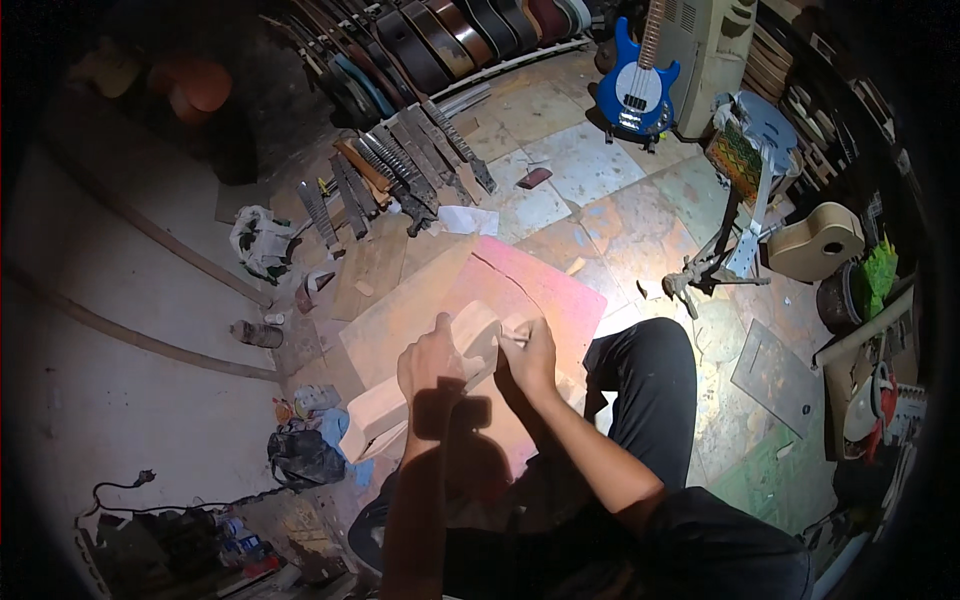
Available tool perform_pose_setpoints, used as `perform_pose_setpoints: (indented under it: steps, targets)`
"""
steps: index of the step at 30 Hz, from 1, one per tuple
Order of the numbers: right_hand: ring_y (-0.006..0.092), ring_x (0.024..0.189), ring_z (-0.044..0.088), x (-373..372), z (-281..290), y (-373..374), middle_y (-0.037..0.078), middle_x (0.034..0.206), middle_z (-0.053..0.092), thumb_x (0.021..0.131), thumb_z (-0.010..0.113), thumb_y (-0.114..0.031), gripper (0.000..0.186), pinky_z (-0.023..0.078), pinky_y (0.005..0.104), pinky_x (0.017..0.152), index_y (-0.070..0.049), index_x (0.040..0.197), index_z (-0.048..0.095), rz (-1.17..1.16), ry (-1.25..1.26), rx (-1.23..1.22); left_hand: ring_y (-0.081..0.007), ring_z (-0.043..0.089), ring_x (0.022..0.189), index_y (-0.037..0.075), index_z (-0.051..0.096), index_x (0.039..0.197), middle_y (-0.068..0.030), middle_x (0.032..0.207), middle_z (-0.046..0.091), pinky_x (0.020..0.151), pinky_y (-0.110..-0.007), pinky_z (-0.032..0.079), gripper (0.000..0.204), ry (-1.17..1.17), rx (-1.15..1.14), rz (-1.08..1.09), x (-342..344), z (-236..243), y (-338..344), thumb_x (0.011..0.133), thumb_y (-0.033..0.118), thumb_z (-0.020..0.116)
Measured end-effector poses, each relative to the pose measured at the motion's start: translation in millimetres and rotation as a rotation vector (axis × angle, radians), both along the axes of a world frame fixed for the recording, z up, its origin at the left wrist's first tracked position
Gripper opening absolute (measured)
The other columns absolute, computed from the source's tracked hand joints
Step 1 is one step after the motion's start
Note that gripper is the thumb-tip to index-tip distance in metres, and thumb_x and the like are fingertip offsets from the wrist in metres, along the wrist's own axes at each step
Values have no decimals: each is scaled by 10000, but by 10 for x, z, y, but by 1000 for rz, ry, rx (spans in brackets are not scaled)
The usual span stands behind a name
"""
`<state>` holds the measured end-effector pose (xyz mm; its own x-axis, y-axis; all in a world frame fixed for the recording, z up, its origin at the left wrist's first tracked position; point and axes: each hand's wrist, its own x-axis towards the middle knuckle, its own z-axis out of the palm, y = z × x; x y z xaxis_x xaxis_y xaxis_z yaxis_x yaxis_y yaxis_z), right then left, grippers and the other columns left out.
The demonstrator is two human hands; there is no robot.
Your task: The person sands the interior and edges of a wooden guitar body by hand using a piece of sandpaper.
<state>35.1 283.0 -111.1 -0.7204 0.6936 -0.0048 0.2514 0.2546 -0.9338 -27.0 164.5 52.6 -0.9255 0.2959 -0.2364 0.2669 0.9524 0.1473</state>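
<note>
A long, pale piece of bare wood (378, 412), shaped like a rough guitar neck, lies slantwise across a pinkish board (560, 295) in front of me. My left hand (431, 362) is closed over the middle of the wood, its index finger stretched along it. At the wood's far end, my right hand (529, 358) is closed in a pinch. What sits between those fingers is too small and pale to make out. Shadow covers part of the wood and my left wrist.
Beyond the board lie several dark guitar necks (400, 165). A blue bass guitar (637, 88) stands at the back, and an unfinished guitar body (817, 243) sits at right. My bent knee (645, 375) borders the board. A dark bag (305, 457) lies to the left.
</note>
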Motion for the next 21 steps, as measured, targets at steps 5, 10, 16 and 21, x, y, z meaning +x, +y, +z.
perform_pose_setpoints:
  steps: [5,10,16,21]
  targets:
    - [300,868,643,-320,10,325,170,911,624,845,895,-222,405,519,429,784,-19,927,555,-132,-7,88,-444,763,938,47,635,1188,-253,953,781,850,-512,598,603,16,13,-24,53,-76,103,720,352,860]
    - [349,895,660,-29,38,158,194,953,635,849,886,-223,424,527,445,809,-8,1013,560,31,28,72,-442,764,936,56,637,1196,-249,955,782,846,-521,597,602,29,-34,-8,51,-54,47,725,350,870]
    - [379,980,654,-93,27,178,228,1052,639,795,900,-208,493,539,469,834,3,1073,552,69,40,-58,-441,765,931,60,636,1179,-249,957,781,835,-531,596,623,42,11,-4,68,-39,32,705,357,910]
    - [433,1077,623,-316,147,281,256,1114,619,834,887,-277,523,520,502,932,5,1113,547,93,-41,85,-441,766,921,61,629,1170,-242,938,780,818,-525,595,582,33,3,-13,30,53,80,728,331,894]
